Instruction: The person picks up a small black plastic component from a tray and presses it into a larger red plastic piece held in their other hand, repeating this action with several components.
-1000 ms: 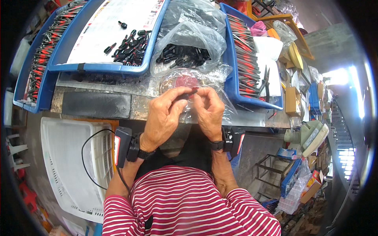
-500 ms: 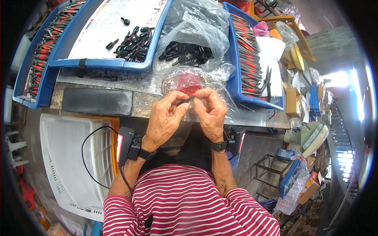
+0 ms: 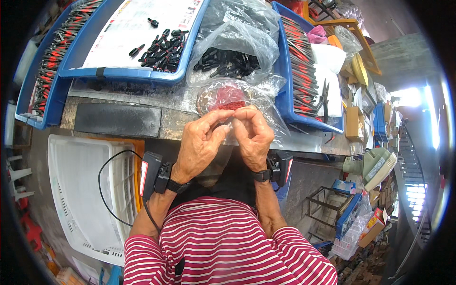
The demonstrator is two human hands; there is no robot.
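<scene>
My left hand (image 3: 202, 140) and my right hand (image 3: 255, 137) meet at the near edge of the workbench, their fingertips touching in a pinch. A small black piece (image 3: 221, 124) shows between the fingers of my left hand, mostly covered. What the right fingertips hold, if anything, is hidden. Just beyond them lies a clear plastic bag (image 3: 269, 105) around a round holder of tiny red parts (image 3: 229, 97). Farther off, another clear bag (image 3: 259, 42) holds many black pieces (image 3: 228, 61). Similar black-handled pieces (image 3: 164, 51) lie heaped on paper in a blue tray (image 3: 123, 76).
Red-and-black pliers fill the blue bins at far left (image 3: 40, 124) and right (image 3: 285, 102). One dark pair of pliers (image 3: 324, 100) lies at the right bin's side. A dark flat pad (image 3: 118, 119) lies on the bench. White plastic crates (image 3: 78, 190) stand below left.
The dark piece seen between my fingertips is now mostly hidden behind them. My fingertips have come together slightly higher; the surroundings stay as they were.
</scene>
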